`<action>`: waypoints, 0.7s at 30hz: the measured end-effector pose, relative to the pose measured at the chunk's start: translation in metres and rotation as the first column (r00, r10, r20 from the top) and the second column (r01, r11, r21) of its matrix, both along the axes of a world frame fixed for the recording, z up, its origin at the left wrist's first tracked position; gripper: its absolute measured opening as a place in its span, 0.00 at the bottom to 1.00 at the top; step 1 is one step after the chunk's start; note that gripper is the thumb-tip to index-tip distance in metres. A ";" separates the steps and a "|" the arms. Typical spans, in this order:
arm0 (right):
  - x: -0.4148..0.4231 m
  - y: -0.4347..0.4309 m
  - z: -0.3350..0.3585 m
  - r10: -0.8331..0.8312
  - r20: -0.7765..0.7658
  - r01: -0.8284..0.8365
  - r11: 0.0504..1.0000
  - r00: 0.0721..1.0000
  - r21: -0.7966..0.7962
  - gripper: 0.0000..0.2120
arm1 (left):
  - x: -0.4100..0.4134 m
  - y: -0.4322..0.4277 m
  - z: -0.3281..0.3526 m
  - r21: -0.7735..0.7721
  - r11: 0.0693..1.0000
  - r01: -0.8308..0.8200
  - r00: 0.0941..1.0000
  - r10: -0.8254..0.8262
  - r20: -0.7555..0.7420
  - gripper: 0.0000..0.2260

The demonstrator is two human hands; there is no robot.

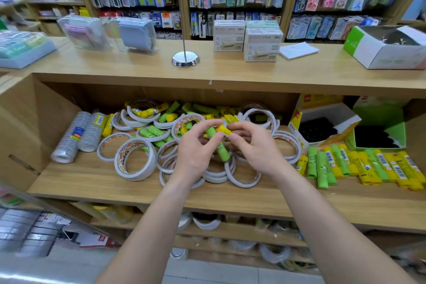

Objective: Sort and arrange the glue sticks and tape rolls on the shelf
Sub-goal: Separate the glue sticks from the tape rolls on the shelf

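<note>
On the wooden shelf (96, 182) lies a jumble of white tape rolls (136, 159) mixed with green and yellow glue sticks (152, 132). Above the pile, my left hand (196, 152) grips a green glue stick (219, 145). My right hand (253, 147) pinches a yellow glue stick (224, 130) right beside it, the two sticks touching. A row of green and yellow glue sticks (359, 166) lies side by side at the shelf's right. Two wrapped stacks of clear tape (76, 136) rest on their sides at the left.
A yellow open box (322, 122) and a green open box (380, 129) of dark-capped items stand at the back right of the shelf. The countertop (138, 64) above carries a metal stand (185, 59), white boxes and packs. Lower shelves hold more tape.
</note>
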State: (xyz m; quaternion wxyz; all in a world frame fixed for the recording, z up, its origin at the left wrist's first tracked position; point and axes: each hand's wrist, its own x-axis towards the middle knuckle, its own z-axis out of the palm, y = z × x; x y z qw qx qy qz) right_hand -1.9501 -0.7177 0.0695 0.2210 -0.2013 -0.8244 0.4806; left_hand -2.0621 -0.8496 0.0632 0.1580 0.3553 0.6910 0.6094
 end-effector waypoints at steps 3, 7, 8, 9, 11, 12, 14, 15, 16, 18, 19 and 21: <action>0.001 0.002 -0.008 -0.036 0.031 0.035 0.999 0.999 0.041 0.15 | -0.002 0.000 0.001 -0.023 0.999 -0.049 0.998 0.049 0.031 0.07; 0.006 -0.003 -0.019 -0.064 0.151 0.054 0.996 0.986 0.067 0.28 | -0.009 -0.006 0.000 -0.088 0.993 -0.080 0.995 0.086 0.059 0.07; 0.007 -0.006 -0.022 -0.058 0.190 0.046 0.997 0.980 0.069 0.35 | -0.012 -0.008 -0.001 -0.102 0.991 -0.088 0.994 0.094 0.054 0.07; 0.007 -0.010 -0.025 -0.051 0.233 0.032 0.996 0.971 0.085 0.40 | -0.015 -0.011 -0.003 -0.114 0.989 -0.098 0.993 0.105 0.052 0.07; 0.005 -0.017 -0.032 -0.073 0.311 0.018 0.984 0.948 0.178 0.43 | -0.020 -0.016 -0.006 -0.136 0.984 -0.118 0.990 0.127 0.058 0.08; 0.005 -0.020 -0.036 -0.099 0.323 0.021 0.971 0.941 0.237 0.39 | -0.022 -0.019 -0.008 -0.142 0.982 -0.126 0.989 0.136 0.062 0.08; 0.005 -0.021 -0.039 -0.114 0.294 0.019 0.951 0.949 0.310 0.29 | -0.025 -0.023 -0.009 -0.140 0.980 -0.141 0.987 0.150 0.055 0.07; 0.005 -0.021 -0.041 -0.103 0.275 0.009 0.945 0.956 0.326 0.25 | -0.026 -0.025 -0.010 -0.140 0.979 -0.147 0.987 0.155 0.049 0.07; 0.006 -0.021 -0.042 -0.091 0.262 -0.002 0.942 0.961 0.334 0.22 | -0.027 -0.026 -0.011 -0.139 0.978 -0.152 0.986 0.160 0.045 0.07; 0.006 -0.021 -0.044 -0.080 0.246 -0.007 0.942 0.966 0.334 0.17 | -0.026 -0.027 -0.012 -0.137 0.977 -0.165 0.985 0.171 0.035 0.07; 0.006 -0.021 -0.045 -0.080 0.236 -0.002 0.944 0.968 0.331 0.15 | -0.025 -0.028 -0.012 -0.136 0.974 -0.182 0.982 0.188 0.031 0.07; 0.005 -0.020 -0.045 -0.083 0.221 0.006 0.945 0.972 0.326 0.11 | -0.026 -0.031 -0.007 -0.097 0.964 -0.248 0.966 0.254 0.056 0.07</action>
